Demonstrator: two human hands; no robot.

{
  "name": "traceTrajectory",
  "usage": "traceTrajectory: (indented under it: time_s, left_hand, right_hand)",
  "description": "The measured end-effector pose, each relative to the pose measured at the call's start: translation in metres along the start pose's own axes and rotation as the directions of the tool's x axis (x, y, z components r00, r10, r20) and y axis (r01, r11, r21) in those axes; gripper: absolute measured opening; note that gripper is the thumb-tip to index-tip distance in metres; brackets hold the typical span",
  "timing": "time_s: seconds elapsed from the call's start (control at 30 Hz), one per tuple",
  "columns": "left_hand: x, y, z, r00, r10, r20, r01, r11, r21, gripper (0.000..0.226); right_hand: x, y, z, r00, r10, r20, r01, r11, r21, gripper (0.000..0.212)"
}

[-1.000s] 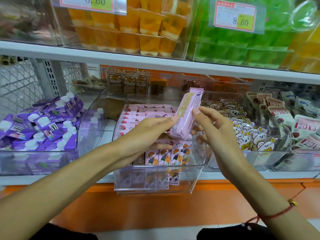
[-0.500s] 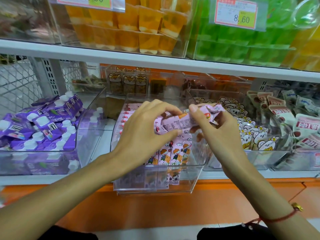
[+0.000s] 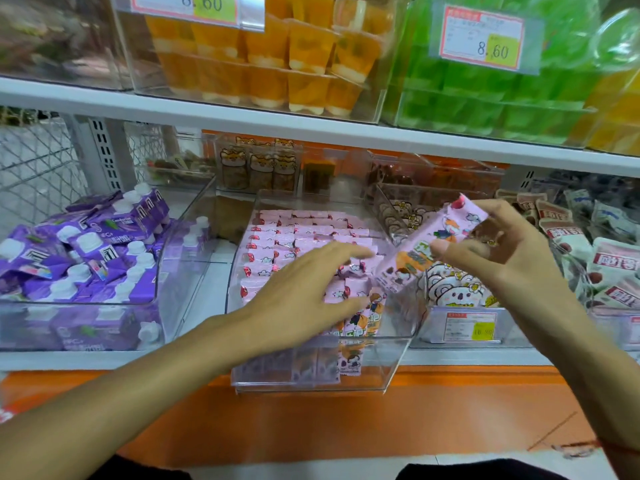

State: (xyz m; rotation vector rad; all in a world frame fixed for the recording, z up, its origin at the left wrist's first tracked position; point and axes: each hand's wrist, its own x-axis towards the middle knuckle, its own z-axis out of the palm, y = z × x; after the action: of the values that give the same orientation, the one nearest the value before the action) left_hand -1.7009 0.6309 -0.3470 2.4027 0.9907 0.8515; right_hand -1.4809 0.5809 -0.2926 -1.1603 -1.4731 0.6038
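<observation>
A pink snack packet (image 3: 429, 244) with cartoon print is tilted in the air over the right side of a clear plastic bin (image 3: 311, 382). My right hand (image 3: 498, 258) pinches it between thumb and fingers. The bin holds rows of the same pink packets (image 3: 294, 230), standing on edge. My left hand (image 3: 311, 285) lies flat with straight fingers on the packets at the front of the bin, holding nothing.
A bin of purple spouted pouches (image 3: 79, 247) stands to the left. Bear-print packets (image 3: 450, 289) and white-red packets (image 3: 609, 268) fill bins on the right. Orange cups (image 3: 277, 57) and green cups (image 3: 485, 98) sit on the shelf above. An orange ledge (image 3: 311, 420) runs below.
My left hand has let go of the pink packet and dropped onto the packets in the bin. My right hand alone holds the packet, now tilted and shifted right.
</observation>
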Motion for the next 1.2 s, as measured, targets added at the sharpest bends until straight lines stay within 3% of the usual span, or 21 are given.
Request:
traceTrajectory:
  time_s: [0.1,0.2,0.27,0.33,0.43,0.5,0.63,0.73,0.77,0.83,0.87,0.97,1.1,1.2]
  left_hand:
    - [-0.001,-0.005,0.001,0.979,0.056,0.195,-0.107,0.959,0.264,0.039]
    - [0.002,-0.009,0.000,0.976,0.045,0.215,-0.122,0.924,0.363,0.035]
    - [0.003,-0.010,0.000,0.980,0.047,0.192,-0.116,0.922,0.369,0.034]
    - [0.002,-0.012,0.000,0.986,0.049,0.162,-0.104,0.928,0.357,0.032]
    - [0.000,-0.009,-0.006,0.997,0.064,0.043,-0.074,0.949,0.307,0.024]
    - [-0.001,-0.005,-0.015,0.989,0.075,-0.130,-0.039,0.965,0.260,0.018]
    - [-0.010,-0.008,-0.043,0.916,0.043,-0.398,0.071,0.961,0.266,0.023]
    - [-0.021,-0.022,-0.054,0.900,-0.113,-0.422,0.232,0.942,0.243,0.055]
    - [-0.023,-0.026,-0.055,0.889,-0.223,-0.399,0.324,0.923,0.206,0.067]
    - [-0.024,-0.032,-0.054,0.838,-0.465,-0.286,0.508,0.856,0.096,0.079]
    - [-0.023,-0.035,-0.053,0.805,-0.555,-0.212,0.575,0.817,0.045,0.075]
    - [-0.021,-0.036,-0.051,0.746,-0.655,-0.117,0.662,0.749,0.029,0.026]
    - [-0.021,-0.035,-0.051,0.727,-0.662,-0.185,0.665,0.745,-0.056,0.018]
    - [-0.019,-0.036,-0.053,0.714,-0.671,-0.202,0.652,0.742,-0.158,0.016]
  right_hand:
    - [0.000,-0.003,-0.006,0.993,-0.023,0.115,0.046,0.979,-0.199,0.040]
    - [0.004,-0.010,0.002,0.950,-0.076,0.303,0.203,0.887,-0.415,0.034]
    - [0.008,-0.010,0.011,0.904,-0.075,0.421,0.341,0.721,-0.603,0.033]
    - [0.012,-0.006,0.022,0.870,-0.064,0.488,0.456,0.481,-0.749,0.038]
    - [0.017,0.003,0.035,0.840,-0.054,0.540,0.542,0.140,-0.829,0.038]
    - [0.017,0.012,0.041,0.827,-0.021,0.561,0.562,0.054,-0.826,0.037]
    - [0.010,0.025,0.041,0.822,0.080,0.563,0.559,0.072,-0.826,0.041]
    - [0.002,0.022,0.033,0.872,-0.033,0.488,0.469,0.344,-0.813,0.045]
    - [0.000,0.020,0.030,0.911,-0.108,0.398,0.401,0.450,-0.798,0.044]
    - [0.004,0.018,0.025,0.969,-0.133,0.210,0.248,0.546,-0.800,0.041]
    - [0.009,0.019,0.024,0.985,-0.058,0.161,0.166,0.553,-0.816,0.040]
    - [0.026,0.024,0.032,0.969,0.202,0.139,0.024,0.487,-0.873,0.032]
    - [0.037,0.030,0.044,0.974,0.211,0.085,-0.026,0.475,-0.880,0.016]
    - [0.040,0.030,0.045,0.978,0.205,0.036,-0.093,0.584,-0.807,0.006]
